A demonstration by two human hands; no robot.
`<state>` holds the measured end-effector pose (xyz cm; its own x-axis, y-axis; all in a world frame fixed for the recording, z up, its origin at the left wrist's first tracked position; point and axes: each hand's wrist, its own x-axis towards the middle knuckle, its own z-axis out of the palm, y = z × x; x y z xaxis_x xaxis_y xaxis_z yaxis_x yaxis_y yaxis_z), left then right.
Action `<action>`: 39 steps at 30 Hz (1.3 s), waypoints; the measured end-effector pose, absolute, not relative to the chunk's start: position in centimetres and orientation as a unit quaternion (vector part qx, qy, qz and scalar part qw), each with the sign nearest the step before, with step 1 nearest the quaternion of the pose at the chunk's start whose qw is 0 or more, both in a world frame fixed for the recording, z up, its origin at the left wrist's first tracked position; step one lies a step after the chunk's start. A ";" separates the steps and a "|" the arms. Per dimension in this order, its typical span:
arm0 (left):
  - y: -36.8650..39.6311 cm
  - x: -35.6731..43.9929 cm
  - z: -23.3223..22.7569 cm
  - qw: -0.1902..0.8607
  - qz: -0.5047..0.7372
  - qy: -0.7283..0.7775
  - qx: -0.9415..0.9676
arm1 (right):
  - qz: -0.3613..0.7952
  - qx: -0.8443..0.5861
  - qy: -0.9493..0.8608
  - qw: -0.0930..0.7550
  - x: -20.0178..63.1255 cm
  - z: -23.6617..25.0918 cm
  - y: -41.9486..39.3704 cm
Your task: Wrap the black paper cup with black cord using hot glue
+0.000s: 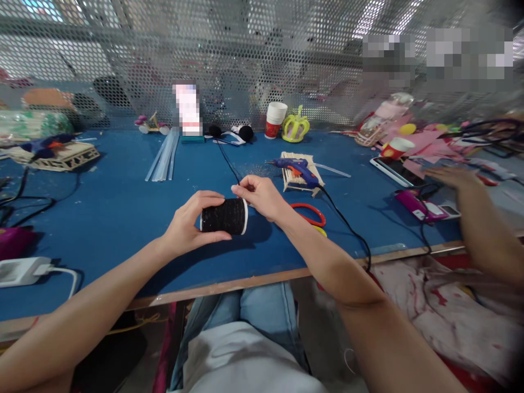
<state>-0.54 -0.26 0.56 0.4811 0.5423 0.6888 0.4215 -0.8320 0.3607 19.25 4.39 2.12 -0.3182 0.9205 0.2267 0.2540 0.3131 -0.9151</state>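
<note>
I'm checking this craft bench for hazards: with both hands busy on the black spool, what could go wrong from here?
1. The glue gun lies just behind the right hand, and its cord trails past that forearm; a snag might drag it.
2. The left hand holds the black spool above the table; it could slip and roll.

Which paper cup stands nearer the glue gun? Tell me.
The cup by the mesh wall, beside the yellow crown, stands nearer the glue gun. The other cup sits far right among pink paper scraps.
</note>
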 end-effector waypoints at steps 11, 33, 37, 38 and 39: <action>-0.3 -0.5 0.4 0.071 0.431 0.270 0.858 | 0.453 -0.435 -0.688 0.363 19.3 3.1 3.9; 1.0 -0.6 -0.3 0.094 0.419 0.425 0.797 | 0.530 -0.360 -0.697 0.324 18.9 2.1 2.9; 1.2 -0.8 -0.1 0.238 0.405 0.447 0.761 | 0.472 -0.357 -0.740 0.319 18.8 1.9 2.7; 1.2 -0.8 -0.1 0.280 0.396 0.454 0.747 | 0.452 -0.359 -0.756 0.310 18.8 2.0 2.7; 1.3 -0.9 0.0 0.312 0.386 0.458 0.737 | 0.434 -0.361 -0.769 0.298 18.9 2.2 2.6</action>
<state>-0.88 1.27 0.03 0.2815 0.9167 0.2836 0.4354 -0.3854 0.8135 18.88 2.63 2.23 -0.5616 0.8147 0.1443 0.2973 0.3614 -0.8837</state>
